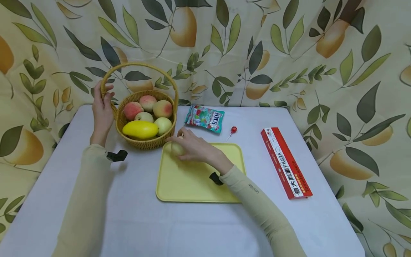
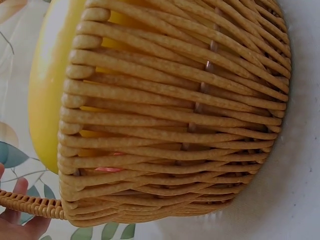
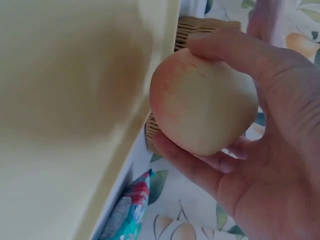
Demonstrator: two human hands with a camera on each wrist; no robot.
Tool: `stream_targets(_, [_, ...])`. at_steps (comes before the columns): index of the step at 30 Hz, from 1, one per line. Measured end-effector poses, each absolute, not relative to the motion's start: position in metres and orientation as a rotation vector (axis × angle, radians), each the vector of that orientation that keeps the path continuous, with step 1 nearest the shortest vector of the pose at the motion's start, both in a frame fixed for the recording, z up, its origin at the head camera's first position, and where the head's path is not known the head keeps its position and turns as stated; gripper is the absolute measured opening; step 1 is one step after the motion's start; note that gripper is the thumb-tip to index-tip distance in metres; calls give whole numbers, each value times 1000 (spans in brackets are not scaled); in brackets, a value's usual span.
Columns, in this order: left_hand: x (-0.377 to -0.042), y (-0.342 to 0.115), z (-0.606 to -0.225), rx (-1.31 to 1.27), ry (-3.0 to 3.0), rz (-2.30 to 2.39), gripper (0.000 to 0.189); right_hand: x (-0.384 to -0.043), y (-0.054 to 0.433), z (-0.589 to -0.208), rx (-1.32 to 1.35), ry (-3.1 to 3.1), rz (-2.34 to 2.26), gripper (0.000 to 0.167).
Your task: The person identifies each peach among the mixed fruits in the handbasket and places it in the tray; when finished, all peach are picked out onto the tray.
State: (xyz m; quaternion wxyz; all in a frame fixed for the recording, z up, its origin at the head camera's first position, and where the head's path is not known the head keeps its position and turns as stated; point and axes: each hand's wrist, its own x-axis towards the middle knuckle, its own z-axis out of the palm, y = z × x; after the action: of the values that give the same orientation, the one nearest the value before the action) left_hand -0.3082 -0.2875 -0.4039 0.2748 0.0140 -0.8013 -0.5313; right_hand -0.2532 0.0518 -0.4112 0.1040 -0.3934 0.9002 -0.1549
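My right hand (image 1: 199,147) holds a pale peach (image 3: 205,105) with a red blush over the upper left of the yellow tray (image 1: 192,182), with thumb and fingers round it in the right wrist view. My left hand (image 1: 103,113) grips the arched handle of the wicker basket (image 1: 146,144) on its left side. Several peaches (image 1: 133,110), pale green round fruits (image 1: 163,125) and a yellow mango-like fruit (image 1: 140,130) lie in the basket. The left wrist view shows the woven basket side close up, with left fingers (image 2: 17,227) at the handle.
Behind the tray lie a teal FOX'S candy bag (image 1: 205,119) and a red lollipop (image 1: 233,130). A long red pasta box (image 1: 287,163) lies at the right. A white cloth (image 1: 138,225) covers the table, and a leaf-patterned curtain (image 1: 237,71) hangs behind it.
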Motion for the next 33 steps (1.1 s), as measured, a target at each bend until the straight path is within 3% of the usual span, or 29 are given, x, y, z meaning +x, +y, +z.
stream_targets(12, [-309,-289,-400,40,-2153,-1421,44,-258,49,-407,-1347,2767,-432,69])
stream_targets(20, [-311,-288,-406,77,-2166,-1439,45,-256,46,-409,-1287,2676,-622,73])
stream_targets(24, [-310,-288,-407,74,-2168,-1430,45,-254,47,-413,-1243,2663,-613,68])
stream_targets(30, [-309,-288,-406,55,-2188,-1379,44,-257,46,-414,-1249,2724,-530,41])
stream_targets(33, [-309,-288,-405,54,-2197,-1371,44,-259,45,-412,-1265,2724,-496,35])
